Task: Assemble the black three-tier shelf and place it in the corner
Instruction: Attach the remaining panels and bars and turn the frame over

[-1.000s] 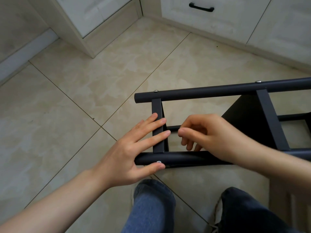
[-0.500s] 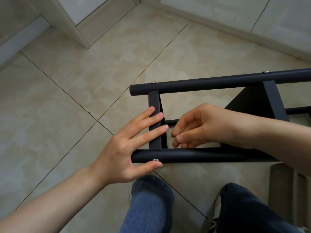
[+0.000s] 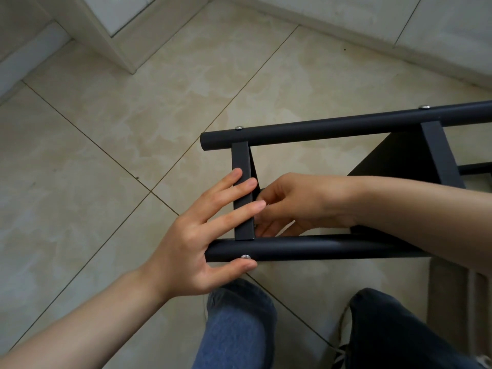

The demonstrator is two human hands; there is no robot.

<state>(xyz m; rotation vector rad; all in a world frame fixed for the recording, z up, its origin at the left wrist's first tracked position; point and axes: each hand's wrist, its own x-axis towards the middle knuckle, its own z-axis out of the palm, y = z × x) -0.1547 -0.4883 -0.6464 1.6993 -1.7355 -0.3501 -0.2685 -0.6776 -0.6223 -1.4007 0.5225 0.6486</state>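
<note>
- Head view: shelf (image 3: 394, 161) lies on its side on the floor (image 3: 133, 134), just ahead of the knees. It is not stood up and not in a corner.
- Far rail (image 3: 332, 127) and near rail (image 3: 306, 247) run parallel, joined at the left end by the crossbar (image 3: 241, 193).
- Change: right grip (image 3: 300, 203) has slid left from the middle of the gap. It is now tight against the crossbar's inner face, low down by the near-rail joint.
- Left grip (image 3: 194, 243) hasn't budged over the last second. The camera has tipped down a little.
- My read: work is on the crossbar's lower joint from inside the frame. That is still an assembly step, with standing it up and placing it left to do.
- Left grip is released and flat. Straight fingers (image 3: 239, 211) press across the crossbar, and the thumb touches the near rail's underside, so it is bracing, not grasping.
- Right grip has its fingers curled, tips bunched behind the crossbar. Can't tell if they pinch a small fastener or just touch metal, because the crossbar and the left fingers hide the tips.
- Near-rail screw (image 3: 245, 256) sits just above the left thumb. Far-rail screw (image 3: 239, 127) is over the crossbar's top end. Both look seated, though they are too small to be sure.
</note>
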